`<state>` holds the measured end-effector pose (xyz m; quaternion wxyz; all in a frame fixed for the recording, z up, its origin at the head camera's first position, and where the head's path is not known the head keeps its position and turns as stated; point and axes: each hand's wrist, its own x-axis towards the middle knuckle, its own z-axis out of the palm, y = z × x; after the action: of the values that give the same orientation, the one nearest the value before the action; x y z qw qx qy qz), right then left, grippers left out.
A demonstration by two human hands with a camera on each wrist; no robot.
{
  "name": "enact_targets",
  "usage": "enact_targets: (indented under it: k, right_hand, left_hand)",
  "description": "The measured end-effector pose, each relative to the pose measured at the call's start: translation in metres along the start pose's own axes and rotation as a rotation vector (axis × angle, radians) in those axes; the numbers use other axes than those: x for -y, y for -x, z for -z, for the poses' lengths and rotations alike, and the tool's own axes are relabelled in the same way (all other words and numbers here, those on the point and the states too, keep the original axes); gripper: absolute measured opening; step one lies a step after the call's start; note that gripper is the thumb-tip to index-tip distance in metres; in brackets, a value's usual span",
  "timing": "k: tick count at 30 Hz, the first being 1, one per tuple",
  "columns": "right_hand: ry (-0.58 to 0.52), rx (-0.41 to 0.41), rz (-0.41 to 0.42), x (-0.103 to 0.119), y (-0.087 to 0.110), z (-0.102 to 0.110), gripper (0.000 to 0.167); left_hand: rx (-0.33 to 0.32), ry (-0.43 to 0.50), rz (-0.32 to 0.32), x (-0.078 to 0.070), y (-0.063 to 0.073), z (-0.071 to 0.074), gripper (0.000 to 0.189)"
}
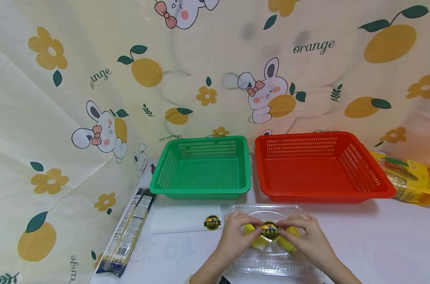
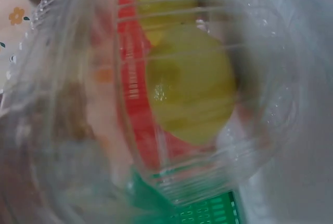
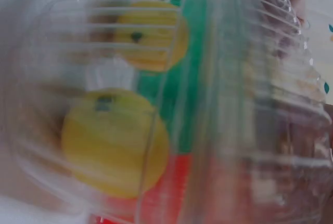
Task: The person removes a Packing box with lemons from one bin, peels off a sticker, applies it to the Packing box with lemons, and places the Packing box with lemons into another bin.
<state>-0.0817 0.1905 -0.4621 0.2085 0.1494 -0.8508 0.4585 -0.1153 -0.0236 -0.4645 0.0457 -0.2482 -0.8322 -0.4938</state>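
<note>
My left hand [image 1: 236, 232] and right hand [image 1: 307, 232] pinch opposite edges of a round black-and-gold sticker [image 1: 270, 231] between thumb and forefinger. They hold it over the middle of a clear plastic clamshell box [image 1: 271, 268]. Whether the sticker touches the lid, I cannot tell. Through the plastic show two yellow fruits [image 1: 258, 242], one on either side of the sticker. Both wrist views look through the box's blurred, ribbed wall: a yellow-green fruit [image 2: 192, 83] fills the left one's middle, and a yellow fruit [image 3: 114, 143] sits low in the right one. Neither wrist view clearly shows the fingers.
Behind the box stand a green basket [image 1: 200, 193] and a red basket [image 1: 325, 195]. A white backing sheet [image 1: 179, 219] with another round sticker [image 1: 212, 223] lies left of the box. Long flat packets [image 1: 129, 232] lie farther left; a yellow bag [image 1: 410, 179] is at the right.
</note>
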Motion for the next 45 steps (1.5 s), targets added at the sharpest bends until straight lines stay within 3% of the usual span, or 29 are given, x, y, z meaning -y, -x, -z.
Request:
enact_targets:
  k: [7, 13, 26, 38, 45]
  right_hand:
    - [0.015, -0.023, 0.098, -0.007, 0.001, -0.005, 0.034]
    - [0.033, -0.016, 0.193, -0.012, 0.0, -0.01, 0.038]
    - [0.004, 0.032, 0.244, -0.014, 0.0, -0.011, 0.039]
    - [0.059, 0.041, 0.286, -0.015, -0.001, -0.013, 0.038]
    - [0.113, 0.045, 0.324, -0.015, 0.0, -0.014, 0.036]
  left_hand:
    - [0.0, -0.091, -0.043, 0.003, 0.0, -0.001, 0.018]
    - [-0.011, -0.172, -0.13, 0.006, 0.0, -0.001, 0.021]
    - [-0.021, -0.199, -0.169, 0.007, 0.002, -0.001, 0.021]
    - [-0.011, -0.238, -0.173, 0.008, 0.002, -0.002, 0.022]
    - [-0.033, -0.275, -0.215, 0.011, 0.003, -0.004, 0.02]
